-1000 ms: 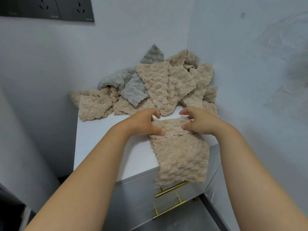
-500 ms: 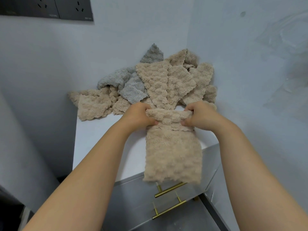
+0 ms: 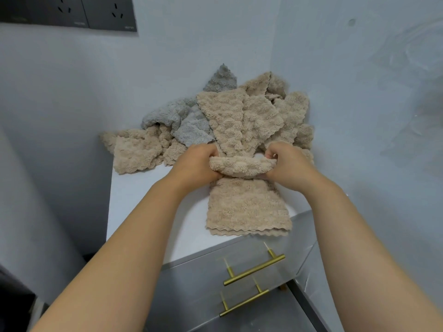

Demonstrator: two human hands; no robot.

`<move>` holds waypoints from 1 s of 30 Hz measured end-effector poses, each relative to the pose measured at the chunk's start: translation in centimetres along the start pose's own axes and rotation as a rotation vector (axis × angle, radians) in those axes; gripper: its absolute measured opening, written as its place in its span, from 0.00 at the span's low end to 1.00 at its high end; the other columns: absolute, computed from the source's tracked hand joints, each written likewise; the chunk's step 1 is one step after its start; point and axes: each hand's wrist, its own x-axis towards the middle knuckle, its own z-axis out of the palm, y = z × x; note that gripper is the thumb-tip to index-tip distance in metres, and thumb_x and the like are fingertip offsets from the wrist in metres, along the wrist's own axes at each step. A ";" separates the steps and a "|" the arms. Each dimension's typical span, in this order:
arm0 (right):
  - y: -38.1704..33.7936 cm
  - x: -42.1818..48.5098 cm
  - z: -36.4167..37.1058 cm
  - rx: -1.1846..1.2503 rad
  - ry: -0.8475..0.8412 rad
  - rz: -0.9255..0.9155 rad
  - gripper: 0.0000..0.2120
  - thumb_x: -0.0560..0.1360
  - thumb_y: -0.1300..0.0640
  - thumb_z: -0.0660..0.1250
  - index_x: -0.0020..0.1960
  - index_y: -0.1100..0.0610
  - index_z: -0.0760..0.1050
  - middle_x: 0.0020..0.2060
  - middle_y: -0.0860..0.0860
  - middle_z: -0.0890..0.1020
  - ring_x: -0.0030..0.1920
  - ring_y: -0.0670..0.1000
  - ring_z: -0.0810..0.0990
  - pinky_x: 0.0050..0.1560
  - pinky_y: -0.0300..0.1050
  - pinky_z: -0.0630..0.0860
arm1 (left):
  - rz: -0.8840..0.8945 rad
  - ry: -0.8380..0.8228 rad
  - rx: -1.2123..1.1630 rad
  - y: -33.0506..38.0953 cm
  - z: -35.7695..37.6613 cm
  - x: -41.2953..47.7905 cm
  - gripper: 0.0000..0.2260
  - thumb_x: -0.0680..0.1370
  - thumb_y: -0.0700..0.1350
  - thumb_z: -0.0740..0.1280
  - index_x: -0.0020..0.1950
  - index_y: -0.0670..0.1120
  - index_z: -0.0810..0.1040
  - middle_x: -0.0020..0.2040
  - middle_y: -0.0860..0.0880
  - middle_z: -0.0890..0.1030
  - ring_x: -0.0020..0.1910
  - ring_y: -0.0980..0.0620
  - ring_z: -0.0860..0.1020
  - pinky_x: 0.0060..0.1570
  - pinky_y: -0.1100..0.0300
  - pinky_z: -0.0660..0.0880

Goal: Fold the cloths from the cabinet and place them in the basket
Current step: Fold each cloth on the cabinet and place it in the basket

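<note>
My left grip and right grip are each clamped on one end of the rolled top edge of the beige cloth, a corner apiece so the layers line up; its lower half lies flat on the white bench (support for a clean crease, I judge); the unfolded pile sits just behind in the corner; no basket shows.
</note>
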 end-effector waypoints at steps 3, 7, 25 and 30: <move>-0.2 -0.3 -0.7 -0.030 -0.114 0.005 0.14 0.68 0.60 0.74 0.41 0.51 0.69 0.43 0.47 0.72 0.40 0.48 0.70 0.34 0.40 0.63 | 0.048 -0.117 0.007 -0.3 -0.8 -0.1 0.11 0.68 0.37 0.73 0.43 0.46 0.73 0.46 0.47 0.76 0.44 0.49 0.71 0.41 0.55 0.68; -0.6 -0.9 -1.9 -0.043 -0.294 0.050 0.16 0.69 0.46 0.74 0.48 0.52 0.72 0.47 0.46 0.73 0.48 0.49 0.72 0.44 0.44 0.68 | 0.028 -0.240 -0.045 -0.3 -1.8 -0.7 0.09 0.73 0.33 0.63 0.49 0.43 0.75 0.51 0.44 0.76 0.51 0.45 0.73 0.49 0.53 0.70; -0.4 -1.3 -1.7 0.005 -0.457 0.079 0.29 0.74 0.42 0.67 0.70 0.51 0.64 0.68 0.50 0.70 0.65 0.51 0.70 0.65 0.45 0.67 | -0.097 -0.347 -0.140 -0.9 -0.5 -0.6 0.23 0.72 0.57 0.71 0.64 0.54 0.71 0.58 0.51 0.72 0.56 0.52 0.72 0.53 0.60 0.67; 0.2 -1.3 -2.7 -0.002 -0.311 0.144 0.23 0.72 0.39 0.67 0.55 0.56 0.74 0.51 0.52 0.78 0.51 0.52 0.77 0.55 0.47 0.74 | -0.076 -0.353 -0.135 -1.2 -0.3 -0.5 0.22 0.73 0.60 0.68 0.64 0.53 0.74 0.57 0.52 0.74 0.55 0.52 0.72 0.52 0.59 0.67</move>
